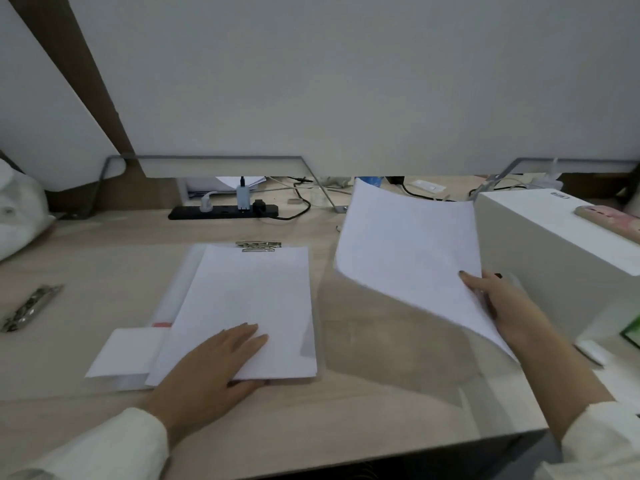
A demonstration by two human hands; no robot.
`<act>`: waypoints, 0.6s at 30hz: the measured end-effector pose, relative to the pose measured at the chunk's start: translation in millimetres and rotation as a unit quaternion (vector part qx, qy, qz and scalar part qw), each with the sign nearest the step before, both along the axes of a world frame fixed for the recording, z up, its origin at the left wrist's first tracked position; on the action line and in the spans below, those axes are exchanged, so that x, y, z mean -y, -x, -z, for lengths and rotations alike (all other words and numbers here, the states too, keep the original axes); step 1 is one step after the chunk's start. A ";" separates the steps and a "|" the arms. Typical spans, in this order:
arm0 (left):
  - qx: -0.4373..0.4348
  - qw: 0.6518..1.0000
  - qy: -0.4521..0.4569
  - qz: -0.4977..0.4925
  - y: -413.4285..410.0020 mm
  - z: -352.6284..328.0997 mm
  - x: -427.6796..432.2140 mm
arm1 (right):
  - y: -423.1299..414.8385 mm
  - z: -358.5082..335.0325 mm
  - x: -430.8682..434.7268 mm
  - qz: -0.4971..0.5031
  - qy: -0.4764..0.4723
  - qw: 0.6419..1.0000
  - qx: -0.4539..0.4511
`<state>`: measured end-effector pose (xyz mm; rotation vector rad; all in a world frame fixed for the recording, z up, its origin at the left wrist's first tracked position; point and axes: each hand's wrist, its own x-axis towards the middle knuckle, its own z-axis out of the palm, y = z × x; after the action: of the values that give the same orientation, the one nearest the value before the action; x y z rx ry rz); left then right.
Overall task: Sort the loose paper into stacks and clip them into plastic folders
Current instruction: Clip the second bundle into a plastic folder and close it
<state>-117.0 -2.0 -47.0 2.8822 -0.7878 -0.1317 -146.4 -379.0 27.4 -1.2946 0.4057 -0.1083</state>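
Two lots of paper show above the counter [104, 258], left of a white box [554, 258]: lifted sheets [408, 247] at centre right, and a stack [249, 296] lying at centre on a clear folder [180, 282]. Fingers of the right hand [509, 306] pinch the sheets' lower right edge, while the left hand [207, 372] rests flat, fingers straight, on the stack's lower part, with the metal clip [258, 245] at its top.

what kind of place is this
Probably an office workstation: a grey divider panel backs the desk, a black power strip lies below it, a paper stack sits at a metal folder clip; the right hand holds loose sheets.
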 end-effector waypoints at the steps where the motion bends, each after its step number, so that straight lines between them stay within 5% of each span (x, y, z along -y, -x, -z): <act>1: -0.019 1.000 -0.022 -0.003 -0.3 2.7 -1.7 | -1.5 -3.2 -9.8 -0.021 -0.020 1.000 0.002; 4: 0.019 0.999 -0.037 -0.007 -1.2 2.7 5.8 | -10.5 -10.3 -44.2 -0.072 -0.064 0.995 -0.003; 8: 0.025 0.998 0.059 0.018 7.9 -12.2 29.6 | -31.2 -9.9 -89.8 -0.140 -0.074 0.987 0.011; 11: -0.053 0.996 0.075 0.009 12.2 -19.3 42.8 | -47.3 -10.4 -120.9 -0.169 -0.052 0.984 0.011; 18: 0.056 0.945 0.256 -0.196 -14.1 -27.7 -68.9 | -86.0 -3.3 -186.5 -0.203 0.002 0.979 -0.003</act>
<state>-103.0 66.8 -19.3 2.4880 -0.1976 0.2491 -60.5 -192.5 30.7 -1.3575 0.1393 0.2383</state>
